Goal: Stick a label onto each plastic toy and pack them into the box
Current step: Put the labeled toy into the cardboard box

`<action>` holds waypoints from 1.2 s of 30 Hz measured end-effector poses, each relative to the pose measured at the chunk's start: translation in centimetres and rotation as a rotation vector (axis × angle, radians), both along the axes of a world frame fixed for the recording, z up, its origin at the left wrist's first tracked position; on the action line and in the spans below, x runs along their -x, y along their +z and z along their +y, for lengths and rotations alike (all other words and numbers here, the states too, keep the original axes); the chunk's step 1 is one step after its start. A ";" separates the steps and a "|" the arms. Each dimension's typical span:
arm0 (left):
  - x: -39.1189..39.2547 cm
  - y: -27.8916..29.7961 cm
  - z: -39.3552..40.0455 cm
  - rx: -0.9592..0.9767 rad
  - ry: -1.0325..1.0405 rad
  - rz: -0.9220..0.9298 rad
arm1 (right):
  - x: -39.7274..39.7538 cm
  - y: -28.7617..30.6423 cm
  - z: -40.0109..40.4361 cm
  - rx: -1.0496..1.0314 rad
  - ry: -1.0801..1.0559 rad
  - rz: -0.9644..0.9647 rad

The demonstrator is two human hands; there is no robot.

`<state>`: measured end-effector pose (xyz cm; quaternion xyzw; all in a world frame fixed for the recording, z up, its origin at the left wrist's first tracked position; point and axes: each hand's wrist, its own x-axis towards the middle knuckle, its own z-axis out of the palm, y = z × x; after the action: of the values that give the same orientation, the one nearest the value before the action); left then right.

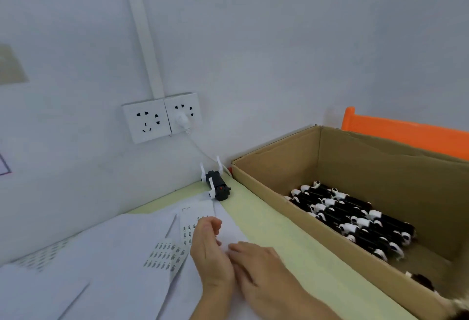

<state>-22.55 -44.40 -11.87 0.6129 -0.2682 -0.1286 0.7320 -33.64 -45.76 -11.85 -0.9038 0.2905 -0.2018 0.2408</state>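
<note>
Left hand (209, 246) loosely curled over white label sheets (162, 253), right hand (256, 266) lying flat beside it, black-and-white plastic toy (217, 185) sitting just left of brown cardboard box (284, 220), more toys (355, 220) lying inside it

Along the right edge of the pale yellow-green table (284, 238) stands an open brown cardboard box (276, 167), its tall near wall a barrier to any sideways reach; entry is from above only. Rows of black-and-white plastic toys (355, 220) fill the middle of its floor, leaving bare floor at the far wall. A bare strip of table runs between the box and the overlapping white label sheets (121, 251). At that strip's far end, in the corner by the wall, a single black toy with white legs (217, 186) lies just beside the box. Both hands, left (210, 251) and right (264, 269), rest on the sheets near the front edge. A white plug cable (200, 149) hangs down over the far corner.
</note>
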 end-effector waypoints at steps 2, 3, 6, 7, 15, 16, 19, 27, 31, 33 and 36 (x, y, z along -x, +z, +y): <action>0.1 0.4 0.2 0.043 0.002 -0.017 | -0.2 -1.0 0.2 0.122 -0.054 0.048; 0.2 0.6 0.4 0.071 -0.006 -0.046 | -0.3 -1.1 0.2 0.131 -0.061 0.053; 1.1 1.3 1.5 0.141 -0.104 -0.325 | -0.5 -0.7 0.1 0.123 -0.056 0.082; 1.5 1.7 2.1 0.141 -0.161 -0.449 | -0.6 -0.4 0.2 0.137 -0.065 0.095; -3.5 4.0 8.1 -0.270 -0.201 -1.053 | -0.6 -1.1 0.2 0.152 -0.110 0.080; -5.5 3.7 9.7 -0.417 -0.165 -1.033 | -0.4 -1.2 0.1 0.149 -0.114 0.087; -12.4 2.6 15.8 -0.886 -0.047 -0.897 | -0.1 -1.3 0.2 0.145 -0.119 0.077; -19.6 0.8 28.3 -1.161 0.085 -0.683 | -0.4 -1.2 -0.2 0.086 -0.104 0.084; -20.0 0.0 28.7 -1.068 0.137 -0.631 | -0.8 -3.8 -2.0 0.073 -0.139 -0.001; -20.6 0.0 28.8 -1.032 0.164 -0.623 | -1.2 -6.9 -3.9 0.050 -0.123 -0.072; -21.6 -0.1 29.0 -0.978 0.171 -0.606 | -2.9 -8.2 -4.5 0.095 -0.029 -0.145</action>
<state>-0.97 -15.41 -11.94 0.9087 -0.3248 0.0031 0.2624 -30.78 -50.24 -20.04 -0.8929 0.2757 -0.2836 0.2149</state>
